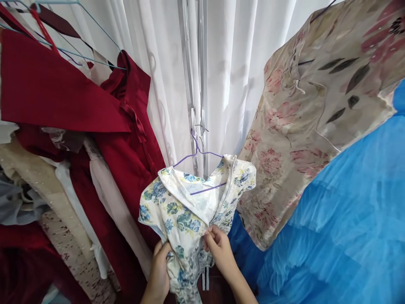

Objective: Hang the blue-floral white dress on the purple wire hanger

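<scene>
A white dress with blue and green flowers [183, 213] hangs from a purple wire hanger [198, 150] in the middle of the head view. Its neckline gapes open, and a zip [228, 188] runs down the right edge of the opening. My left hand [160, 270] grips the dress at its left side, below the sleeve. At the bottom of the V opening, the fingers of my right hand [218, 249] pinch the zip area; the zip pull itself is hidden by them.
Dark red garments [123, 126] hang at the left on light blue hangers [85, 55]. To the right are a beige floral garment [284, 131] and a blue tulle dress [332, 228]. Behind stand a metal pole [190, 63] and white curtains [234, 84].
</scene>
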Demonstrator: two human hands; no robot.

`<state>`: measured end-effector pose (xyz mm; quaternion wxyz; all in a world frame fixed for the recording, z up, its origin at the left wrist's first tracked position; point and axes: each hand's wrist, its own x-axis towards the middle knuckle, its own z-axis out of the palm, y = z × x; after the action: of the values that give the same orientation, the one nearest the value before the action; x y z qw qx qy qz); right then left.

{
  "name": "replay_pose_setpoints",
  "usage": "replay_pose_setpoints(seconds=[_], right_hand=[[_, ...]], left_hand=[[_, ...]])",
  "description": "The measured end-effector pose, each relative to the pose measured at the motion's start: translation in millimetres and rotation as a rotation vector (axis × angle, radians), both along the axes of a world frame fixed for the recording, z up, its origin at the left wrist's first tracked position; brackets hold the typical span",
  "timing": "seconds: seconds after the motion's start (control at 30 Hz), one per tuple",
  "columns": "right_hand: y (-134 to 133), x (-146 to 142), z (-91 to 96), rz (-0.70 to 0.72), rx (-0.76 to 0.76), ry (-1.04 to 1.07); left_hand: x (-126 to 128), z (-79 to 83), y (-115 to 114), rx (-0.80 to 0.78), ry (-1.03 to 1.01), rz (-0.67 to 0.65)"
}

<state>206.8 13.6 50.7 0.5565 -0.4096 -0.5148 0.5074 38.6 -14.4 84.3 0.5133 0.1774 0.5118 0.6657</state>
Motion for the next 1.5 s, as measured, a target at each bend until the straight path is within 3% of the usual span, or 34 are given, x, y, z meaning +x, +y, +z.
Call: replay_pose_setpoints(seconds=[0.1,0.17,0.2,0.23,0.3,0.37,0.4,0.5,0.63,0.73,0.83,0.97,1.03,1.13,1.23,1.37,1.43,1.5], right_hand=[[-9.3,14.9,-9.8,0.014,-0.099,0.049],[-15.5,22.7,-13.9,0.024,-0.15,0.04],[-18.2,25.7,-14.5,0.03,-0.168,0.023],[-20.5,28.1,-13.9,0.036,-0.176,0.002],[-24.2,32.1,-9.9,0.061,-0.165,-0.043],[-27.0,36.0,-3.2,0.109,-0.129,-0.102],[-28.1,38.1,0.6,0.133,-0.113,-0.134],[-28.5,43.8,13.0,0.165,-0.092,-0.21],[-11.2,47.4,38.9,0.207,-0.119,-0.159],[19.2,46.0,75.4,0.178,-0.093,-0.057],[55.8,40.1,124.2,0.139,-0.007,-0.023],[91.6,25.1,180.9,0.121,0.074,-0.032],[99.1,17.0,196.4,0.098,0.076,-0.005],[98.9,7.7,202.6,0.037,0.096,0.037],[90.2,2.9,199.1,-0.015,0.134,0.024],[76.3,3.4,199.7,-0.033,0.183,-0.104],[70.5,6.1,202.9,-0.026,0.224,-0.189],[66.2,9.6,203.9,-0.04,0.275,-0.288]], left_hand=[[-13.0,-18.8,4.7,0.102,0.125,0.213],[-14.9,-31.6,4.3,0.204,0.396,0.387],[-11.1,-36.8,2.5,0.248,0.56,0.408],[-3.8,-41.0,0.0,0.288,0.711,0.35],[19.3,-45.2,-5.2,0.363,0.91,0.04],[46.4,-44.2,-7.7,0.414,0.953,-0.292],[58.1,-42.1,-7.3,0.427,0.949,-0.382],[75.6,-33.5,-1.9,0.459,0.964,-0.399],[65.3,-24.9,3.0,0.507,1.066,-0.465],[54.2,-19.8,2.7,0.441,1.213,-0.578],[47.4,-9.9,4.2,0.38,1.372,-0.671],[36.6,0.8,9.8,0.391,1.593,-0.783],[27.9,-0.6,12.7,0.404,1.647,-0.859],[11.8,-1.3,20.7,0.462,1.574,-0.991],[-2.7,23.5,41.4,0.623,1.323,-0.939],[-10.8,104.9,89.2,0.827,1.072,-0.531],[-9.5,147.7,111.6,0.914,1.137,-0.482],[-5.6,178.0,126.0,1.01,1.295,-0.512]])
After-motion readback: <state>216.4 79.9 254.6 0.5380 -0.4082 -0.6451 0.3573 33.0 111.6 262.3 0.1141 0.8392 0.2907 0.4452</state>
